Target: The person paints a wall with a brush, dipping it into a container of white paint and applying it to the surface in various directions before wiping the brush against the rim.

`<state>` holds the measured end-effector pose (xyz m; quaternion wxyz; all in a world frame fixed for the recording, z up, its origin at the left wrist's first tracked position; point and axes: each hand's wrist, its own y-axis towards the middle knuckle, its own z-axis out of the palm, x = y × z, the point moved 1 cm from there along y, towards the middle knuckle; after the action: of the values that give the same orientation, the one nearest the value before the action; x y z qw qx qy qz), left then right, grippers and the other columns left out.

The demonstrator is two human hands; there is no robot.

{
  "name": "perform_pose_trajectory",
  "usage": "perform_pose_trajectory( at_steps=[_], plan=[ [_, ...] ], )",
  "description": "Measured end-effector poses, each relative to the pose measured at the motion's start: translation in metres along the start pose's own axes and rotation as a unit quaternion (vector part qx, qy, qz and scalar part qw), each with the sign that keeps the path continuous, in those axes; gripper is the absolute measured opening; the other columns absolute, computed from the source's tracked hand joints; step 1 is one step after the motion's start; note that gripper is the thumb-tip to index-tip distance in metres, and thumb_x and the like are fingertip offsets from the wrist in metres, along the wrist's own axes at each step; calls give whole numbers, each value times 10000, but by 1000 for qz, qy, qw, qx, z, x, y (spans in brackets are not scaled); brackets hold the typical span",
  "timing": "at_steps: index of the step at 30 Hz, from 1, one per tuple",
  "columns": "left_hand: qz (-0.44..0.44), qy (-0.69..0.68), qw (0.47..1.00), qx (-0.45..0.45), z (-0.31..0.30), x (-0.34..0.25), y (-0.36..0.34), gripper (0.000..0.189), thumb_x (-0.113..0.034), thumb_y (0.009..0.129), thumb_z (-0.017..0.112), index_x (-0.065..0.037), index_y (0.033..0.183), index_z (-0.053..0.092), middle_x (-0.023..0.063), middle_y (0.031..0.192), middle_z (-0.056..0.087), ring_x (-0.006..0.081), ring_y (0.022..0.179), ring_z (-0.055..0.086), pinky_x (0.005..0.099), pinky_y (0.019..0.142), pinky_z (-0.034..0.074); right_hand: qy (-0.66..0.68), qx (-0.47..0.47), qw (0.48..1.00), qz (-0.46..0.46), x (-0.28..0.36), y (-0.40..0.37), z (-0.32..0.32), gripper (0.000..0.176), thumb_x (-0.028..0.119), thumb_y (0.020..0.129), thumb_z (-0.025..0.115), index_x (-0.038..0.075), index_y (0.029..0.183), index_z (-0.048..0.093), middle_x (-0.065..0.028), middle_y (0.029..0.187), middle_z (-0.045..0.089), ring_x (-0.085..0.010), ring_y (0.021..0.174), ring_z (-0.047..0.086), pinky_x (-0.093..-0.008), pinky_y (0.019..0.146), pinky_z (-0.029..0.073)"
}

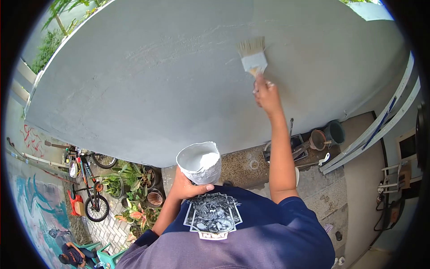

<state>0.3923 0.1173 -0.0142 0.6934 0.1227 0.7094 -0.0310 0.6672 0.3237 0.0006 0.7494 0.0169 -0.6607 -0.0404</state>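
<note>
My right hand (267, 95) is closed round the wooden handle of a wide paintbrush (254, 57), its bristles pointing up against the grey wall (170, 89). White paint marks show on my fingers. Close to my chest, my left hand (187, 187) grips a paint-crusted white cup (199, 162) from the side and below, thumb across its front. White paint lies inside the cup, which stands upright with its opening facing me. Faint rough lines run across the upper part of the wall.
Potted plants (134, 181) and a bicycle (95, 197) stand at the lower left. A person (74, 256) sits near green plastic chairs (106, 258). Buckets (334, 132) stand along the wall's foot at right, near a curved white ladder (380, 130).
</note>
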Motion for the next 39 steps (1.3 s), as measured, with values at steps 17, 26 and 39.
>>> perform_pose_trajectory(
  at_steps=[17, 26, 39],
  plan=[
    [-43, -27, 999, 13, 0, 12, -12, 949, -272, 620, 912, 45, 1381, 445, 163, 1302, 577, 258, 1213, 558, 399, 1052, 423, -64, -84, 955, 278, -221, -51, -40, 419, 405, 1013, 554, 53, 785, 561, 10, 547, 454, -100, 387, 358, -280, 357, 229],
    [-53, -46, 997, 28, 8, 12, -9, 893, -271, 600, 923, 42, 1330, 514, 148, 1249, 621, 244, 1161, 596, 385, 1028, 445, 62, -1, 997, -35, 61, -32, 7, 444, 450, 1050, 487, 69, 833, 558, 56, 604, 449, -13, 429, 305, -198, 385, 201],
    [-73, 2, 997, -25, 2, 1, -27, 861, -251, 588, 925, 36, 1301, 536, 149, 1218, 640, 247, 1139, 612, 385, 1006, 461, -50, -45, 889, 452, -302, -93, -37, 529, 564, 1015, 459, 96, 771, 484, -5, 577, 455, -95, 404, 366, -277, 357, 238]
  ],
)
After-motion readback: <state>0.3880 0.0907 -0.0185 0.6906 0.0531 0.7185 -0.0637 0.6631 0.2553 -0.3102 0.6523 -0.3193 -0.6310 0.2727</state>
